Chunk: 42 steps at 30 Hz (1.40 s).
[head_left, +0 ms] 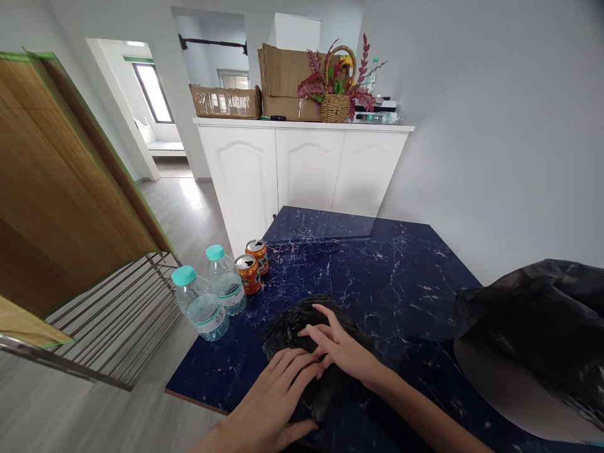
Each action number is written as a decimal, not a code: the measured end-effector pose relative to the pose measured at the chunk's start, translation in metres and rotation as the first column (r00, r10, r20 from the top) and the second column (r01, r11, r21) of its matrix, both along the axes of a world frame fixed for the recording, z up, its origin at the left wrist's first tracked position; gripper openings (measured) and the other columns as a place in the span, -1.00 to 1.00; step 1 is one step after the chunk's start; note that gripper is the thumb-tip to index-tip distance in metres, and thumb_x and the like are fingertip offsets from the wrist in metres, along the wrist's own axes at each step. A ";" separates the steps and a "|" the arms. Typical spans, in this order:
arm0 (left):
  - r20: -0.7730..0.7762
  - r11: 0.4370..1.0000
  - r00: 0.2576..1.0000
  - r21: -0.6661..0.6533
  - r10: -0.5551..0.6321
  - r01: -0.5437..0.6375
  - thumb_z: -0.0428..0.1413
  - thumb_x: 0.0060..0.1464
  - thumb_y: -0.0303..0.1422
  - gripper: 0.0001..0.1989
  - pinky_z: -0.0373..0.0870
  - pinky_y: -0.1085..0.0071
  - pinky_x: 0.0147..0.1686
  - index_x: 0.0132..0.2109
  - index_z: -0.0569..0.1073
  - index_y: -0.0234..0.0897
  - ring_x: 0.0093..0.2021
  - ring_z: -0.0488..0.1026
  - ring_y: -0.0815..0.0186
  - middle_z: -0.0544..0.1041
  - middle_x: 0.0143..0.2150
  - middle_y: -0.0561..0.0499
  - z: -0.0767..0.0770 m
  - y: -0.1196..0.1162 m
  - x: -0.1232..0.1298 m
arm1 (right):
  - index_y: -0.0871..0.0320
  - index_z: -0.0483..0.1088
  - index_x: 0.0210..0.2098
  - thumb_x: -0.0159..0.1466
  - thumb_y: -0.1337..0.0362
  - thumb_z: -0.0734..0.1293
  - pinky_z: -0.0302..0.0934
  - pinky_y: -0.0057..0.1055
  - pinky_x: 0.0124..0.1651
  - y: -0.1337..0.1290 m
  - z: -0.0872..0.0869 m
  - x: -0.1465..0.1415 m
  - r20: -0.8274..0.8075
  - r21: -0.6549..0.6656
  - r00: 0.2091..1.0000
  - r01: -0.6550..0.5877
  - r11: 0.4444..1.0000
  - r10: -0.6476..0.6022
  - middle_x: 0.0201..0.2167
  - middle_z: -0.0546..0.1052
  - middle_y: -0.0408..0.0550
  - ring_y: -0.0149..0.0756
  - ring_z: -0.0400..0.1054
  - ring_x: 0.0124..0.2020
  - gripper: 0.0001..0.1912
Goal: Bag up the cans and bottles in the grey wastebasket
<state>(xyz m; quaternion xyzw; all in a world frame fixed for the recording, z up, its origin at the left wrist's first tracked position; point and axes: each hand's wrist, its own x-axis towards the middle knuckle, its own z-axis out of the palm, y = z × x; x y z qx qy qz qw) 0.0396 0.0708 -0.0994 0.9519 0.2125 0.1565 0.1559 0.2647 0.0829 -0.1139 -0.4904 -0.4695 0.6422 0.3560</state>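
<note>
A crumpled black plastic bag (325,393) lies on the dark blue marbled table (396,277), near its front edge. My left hand (280,393) rests on the bag's left part, fingers spread and palm down. Just right of it and partly touching it, my right hand (337,346) lies over the middle of the bag with its fingers apart. Neither hand grips anything visible. Parts of the bag are hidden under both hands.
Two water bottles (206,313) (229,283) and two orange cans (249,275) (257,255) line the table's left edge. A bin with a black liner (538,333) stands at the right. Behind are a white cabinet (309,160) and a flower basket (336,108); a metal rack (117,321) is at left.
</note>
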 end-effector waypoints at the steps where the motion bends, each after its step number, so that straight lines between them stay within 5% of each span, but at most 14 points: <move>1: -0.006 1.000 1.000 -0.001 0.007 -0.007 0.33 0.21 -0.40 -0.25 0.40 -0.13 0.34 0.46 0.24 -0.17 0.39 0.37 -0.09 0.47 0.38 -0.19 -0.004 0.002 0.003 | -0.07 -0.19 0.54 0.48 -0.16 0.27 0.58 -0.21 -0.16 -0.004 0.002 0.003 0.047 0.053 0.999 -0.010 0.999 0.008 0.33 0.43 0.17 -0.25 0.60 -0.17 -0.17; 3: 0.009 1.000 1.000 -0.005 0.020 -0.020 0.19 0.30 -0.50 -0.43 0.43 -0.07 0.33 0.39 0.34 -0.13 0.31 0.47 0.00 0.57 0.28 -0.11 -0.008 0.006 0.006 | -0.06 0.03 0.50 0.50 -0.13 0.25 0.54 -0.13 0.06 -0.013 0.012 0.015 0.192 0.202 0.981 -0.055 0.978 0.016 0.37 0.39 0.14 -0.17 0.56 0.04 -0.30; 6: 0.089 0.995 0.994 -0.091 0.056 -0.048 0.03 0.42 -0.48 -0.65 0.50 0.15 0.27 0.24 0.49 -0.11 0.19 0.58 0.13 0.65 0.14 -0.06 -0.005 0.010 0.003 | -0.04 0.29 0.41 0.40 -0.14 0.41 0.19 0.01 0.47 -0.030 0.031 0.041 0.474 0.394 0.877 -0.293 0.871 0.081 0.47 0.29 0.10 0.03 0.24 0.44 -0.31; 10: 0.136 0.915 0.963 -0.365 0.234 -0.171 -0.03 0.51 -0.26 -0.76 0.56 0.42 -0.05 0.01 0.54 -0.15 -0.11 0.65 0.24 0.68 -0.07 0.00 0.001 0.010 -0.009 | -0.12 0.35 0.41 0.32 -0.10 0.51 -0.19 0.21 0.59 -0.044 0.041 0.068 0.684 0.397 0.713 -0.538 0.744 0.151 0.55 0.20 -0.04 0.16 -0.15 0.61 -0.26; 14: 0.100 0.825 0.902 -0.457 0.421 -0.334 -0.04 0.51 -0.07 -0.61 0.49 0.49 -0.28 -0.18 0.51 -0.19 -0.34 0.53 0.31 0.58 -0.35 0.08 -0.003 0.010 -0.023 | -0.05 0.57 0.15 0.53 -0.02 0.27 0.25 -0.08 0.36 -0.039 0.034 0.064 0.611 0.423 0.782 -0.457 0.782 0.126 0.21 0.60 -0.03 -0.03 0.43 0.29 -0.63; 17: 0.144 0.791 0.866 -0.500 0.478 -0.354 -0.04 0.52 -0.12 -0.69 0.57 0.45 -0.18 0.18 0.44 -0.14 -0.21 0.62 0.28 0.64 -0.15 0.01 -0.007 0.012 -0.029 | 0.03 0.60 -0.13 0.57 -0.07 0.15 0.38 -0.26 -0.13 -0.025 0.030 0.051 0.593 0.367 0.799 -0.376 0.851 0.098 -0.26 0.65 -0.07 -0.18 0.52 -0.27 -0.52; 19: 0.235 0.826 0.835 -0.423 0.497 -0.372 -0.04 0.52 -0.22 -0.59 0.61 0.33 0.02 0.41 0.23 -0.08 0.06 0.64 0.21 0.59 0.19 -0.13 -0.005 0.014 -0.030 | 0.05 0.54 -0.23 0.58 -0.09 0.10 0.26 -0.32 -0.31 -0.012 0.027 0.043 0.606 0.366 0.793 -0.345 0.864 0.061 -0.39 0.55 -0.10 -0.26 0.38 -0.43 -0.47; 21: 0.326 0.898 0.837 -0.190 0.439 -0.397 -0.02 0.49 -0.33 -0.49 0.52 0.14 0.26 0.48 0.14 -0.05 0.34 0.48 0.10 0.38 0.44 -0.20 0.001 0.017 -0.028 | 0.06 0.49 -0.29 0.58 -0.07 0.09 0.19 -0.35 -0.36 0.001 0.023 0.037 0.623 0.386 0.782 -0.341 0.857 0.031 -0.42 0.51 -0.12 -0.29 0.33 -0.46 -0.47; 25: 0.123 0.961 0.985 0.235 0.119 -0.146 0.00 0.47 -0.47 -0.43 0.20 -0.05 0.50 0.52 0.17 -0.11 0.55 0.18 0.05 0.33 0.52 -0.12 0.012 0.022 -0.016 | 0.08 0.48 -0.28 0.58 0.04 0.13 0.28 -0.36 -0.24 0.022 0.010 0.028 0.649 0.419 0.760 -0.360 0.834 0.001 -0.38 0.58 -0.12 -0.28 0.45 -0.37 -0.56; 27: -0.035 0.961 0.997 0.271 0.062 -0.050 0.03 0.49 -0.36 -0.41 0.13 -0.06 0.53 0.56 0.12 -0.16 0.57 0.15 0.03 0.30 0.54 -0.11 0.010 0.026 -0.009 | 0.08 0.50 -0.23 0.56 0.12 0.16 0.34 -0.32 -0.16 0.025 0.004 0.023 0.661 0.428 0.749 -0.328 0.842 -0.044 -0.32 0.62 -0.09 -0.24 0.51 -0.31 -0.64; 30: -0.125 0.953 0.986 0.296 0.110 -0.068 0.05 0.50 -0.19 -0.33 0.11 -0.10 0.53 0.59 0.04 -0.21 0.58 0.10 -0.04 0.19 0.59 -0.13 -0.003 0.036 -0.003 | 0.13 0.50 0.00 0.52 0.23 0.19 0.40 -0.14 0.05 0.019 0.000 0.013 0.688 0.495 0.691 -0.225 0.839 -0.221 -0.05 0.63 0.09 -0.07 0.55 -0.06 -0.73; 33: -0.125 0.946 0.982 0.310 0.143 -0.098 0.01 0.52 -0.21 -0.36 0.08 -0.10 0.53 0.59 0.04 -0.18 0.59 0.08 -0.04 0.20 0.58 -0.10 -0.019 0.048 -0.003 | 0.14 0.43 0.25 0.50 0.34 0.18 0.21 0.06 0.40 0.007 -0.002 0.002 0.706 0.661 0.572 -0.321 0.679 -0.417 0.25 0.52 0.17 0.04 0.38 0.31 -0.60; 36: -0.107 0.949 0.984 0.298 0.141 -0.103 -0.01 0.53 -0.24 -0.36 0.04 -0.05 0.54 0.60 0.01 -0.14 0.59 0.08 0.01 0.24 0.57 -0.09 -0.029 0.055 -0.005 | 0.13 0.34 0.41 0.56 0.28 0.15 0.00 0.14 0.56 0.001 -0.012 -0.005 0.730 0.682 0.499 -0.493 0.540 -0.467 0.43 0.38 0.12 0.04 0.09 0.53 -0.53; 42: -0.128 0.954 0.976 0.264 0.178 -0.139 -0.06 0.55 -0.22 -0.34 0.04 -0.01 0.54 0.63 -0.11 -0.12 0.61 0.03 0.03 0.14 0.61 -0.06 -0.035 0.058 -0.017 | 0.12 0.09 0.56 0.61 0.09 0.09 0.01 0.15 0.57 0.006 -0.045 0.006 0.804 0.587 0.444 -0.480 0.652 -0.397 0.59 0.08 0.10 0.00 -0.12 0.61 -0.39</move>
